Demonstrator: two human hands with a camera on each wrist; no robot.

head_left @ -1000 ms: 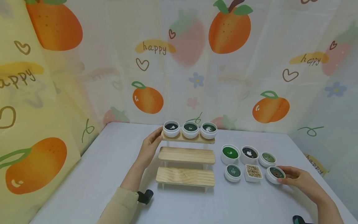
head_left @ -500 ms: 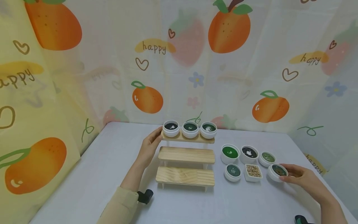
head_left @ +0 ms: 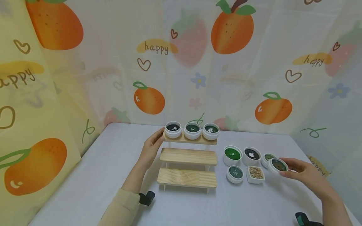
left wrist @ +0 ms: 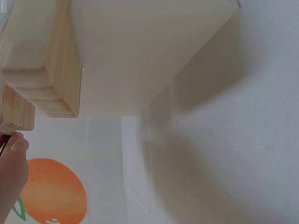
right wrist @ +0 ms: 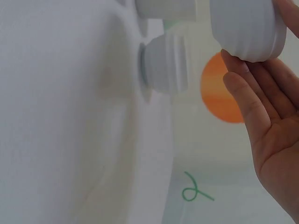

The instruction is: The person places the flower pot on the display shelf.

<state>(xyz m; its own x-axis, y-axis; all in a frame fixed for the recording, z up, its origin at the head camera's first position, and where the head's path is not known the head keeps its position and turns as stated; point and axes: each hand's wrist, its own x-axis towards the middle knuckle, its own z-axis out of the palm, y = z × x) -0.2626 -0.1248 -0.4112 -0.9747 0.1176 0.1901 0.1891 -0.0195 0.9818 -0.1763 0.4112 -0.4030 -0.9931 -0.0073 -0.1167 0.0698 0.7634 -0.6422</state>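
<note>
Well, it's a white desk [head_left: 99, 175] running across the lower half of the frame, w/ a fruit-print cloth [head_left: 186, 103] hung behind it & down both sides. A 3-tier wooden stand [head_left: 188, 156] is lower ctr; its top tier carries three white bowls [head_left: 192, 136] w/ dark & green fills.

Lower R of ctr, nearest the stand, are a bright-green bowl [head_left: 232, 161] & below it a small teal bowl [head_left: 235, 180]; next a black-filled bowl [head_left: 251, 161] above a square dish [head_left: 256, 180] of pale grains, then a pale-green bowl [head_left: 264, 161]. All these are btwn the stand & the brown-green bowl [head_left: 273, 169] at lower R, which I see pinched btwn thumb & fingers of the right hand [head_left: 304, 172], tilted, clear of the desk & partly hiding the pale-green one. The left hand [head_left: 150, 150] grips the top board's left end.

Vs. 1 sec ago: that brown-green bowl sat on the desk just below the pale-green one; now it's up. Left hand & stand, approx. same spot.
</note>
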